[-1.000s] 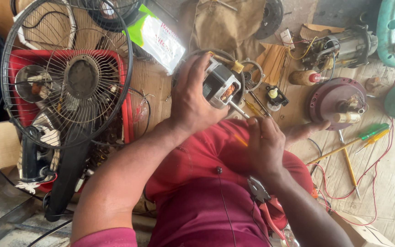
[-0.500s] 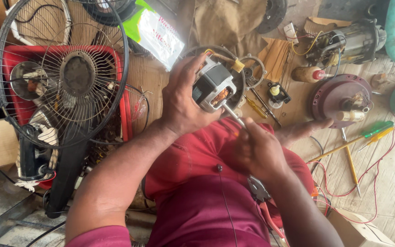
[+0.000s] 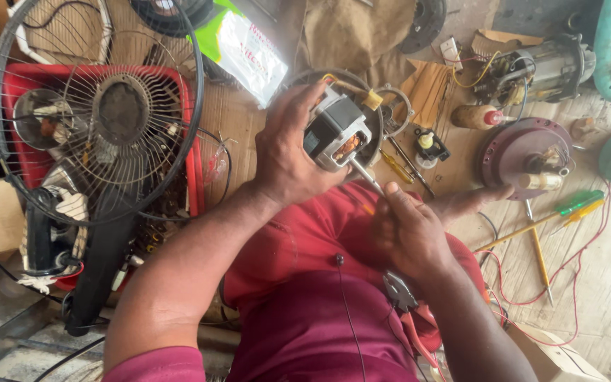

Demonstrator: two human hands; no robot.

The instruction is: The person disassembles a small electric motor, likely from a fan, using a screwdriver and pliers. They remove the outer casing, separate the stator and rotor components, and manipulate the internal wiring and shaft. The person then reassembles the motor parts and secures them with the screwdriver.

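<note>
Head view looked down on a small fan motor (image 3: pixel 337 131), a blocky grey metal body with copper windings showing through a side opening and a thin steel shaft jutting toward the person; the left hand (image 3: pixel 288 152) wrapped closed round the motor's left side, fingers curled over its top, holding it above the lap; the right hand (image 3: pixel 408 230), just below the motor, was pinched tight on the tip of the shaft, and the plier handles (image 3: pixel 408 304), dark jaws with red grips, showed beneath its wrist, though how they were held could not be told; under the motor lay the red cloth (image 3: pixel 305 283) of the person's clothing, soft and creased; left of the motor sat a round wire fan guard (image 3: pixel 97 113), thin radial spokes over a red plastic crate (image 3: pixel 194 166); above the motor lay a shiny plastic packet (image 3: pixel 245 46), green and white; right of the motor stood a maroon domed disc (image 3: pixel 521 152), and beyond it green and yellow screwdrivers (image 3: pixel 567 209) on worn wooden boards (image 3: pixel 602 283) crossed by red wire (image 3: pixel 588 251).
</note>
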